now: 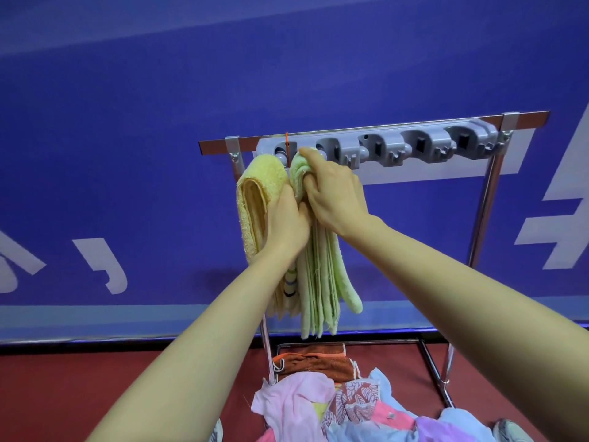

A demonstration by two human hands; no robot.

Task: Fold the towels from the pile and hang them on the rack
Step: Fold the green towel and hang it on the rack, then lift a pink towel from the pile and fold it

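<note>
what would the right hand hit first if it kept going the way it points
Probably the grey clip holder on the rack, just above the right hand, which grips the green towel; depth is hard to judge.

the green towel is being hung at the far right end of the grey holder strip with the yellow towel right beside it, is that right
No. The head view shows the right hand gripping the top of the green towel at the left end of the grey holder strip, not the far right. The yellow towel does hang right beside it.
</note>
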